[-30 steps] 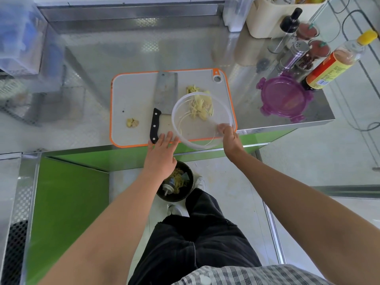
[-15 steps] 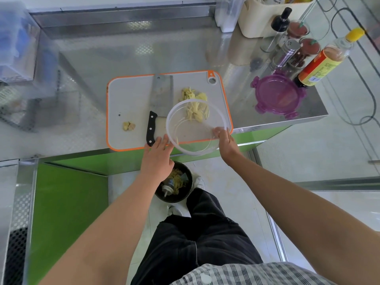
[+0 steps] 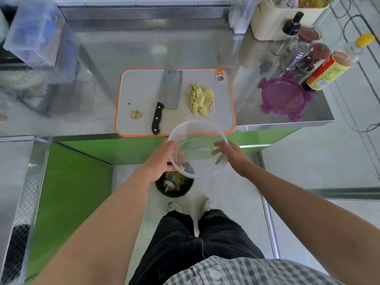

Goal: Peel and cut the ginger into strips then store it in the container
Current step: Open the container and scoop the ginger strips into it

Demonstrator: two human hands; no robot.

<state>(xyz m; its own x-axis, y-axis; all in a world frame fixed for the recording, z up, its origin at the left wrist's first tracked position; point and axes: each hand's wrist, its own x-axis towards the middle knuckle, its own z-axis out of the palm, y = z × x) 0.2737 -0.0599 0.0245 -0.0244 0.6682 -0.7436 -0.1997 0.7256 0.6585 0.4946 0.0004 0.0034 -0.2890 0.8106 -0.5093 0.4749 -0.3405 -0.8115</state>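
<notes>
A clear round container hangs in the air just off the counter's front edge, above the floor. My left hand grips its left rim and my right hand holds its right side with fingers under it. A thin ginger strip clings inside near the left wall. On the white cutting board with orange rim lies a pile of ginger strips at the right. A small ginger scrap sits at the left. A cleaver with black handle lies between them.
A purple lid lies on the steel counter right of the board. Sauce bottle, shaker and spice jars stand at the back right. A black bin with peelings sits on the floor below the container, by my feet.
The container has come off the board toward me, past the counter edge. My left hand has taken hold of its left rim, and the strip pile on the board is now uncovered.
</notes>
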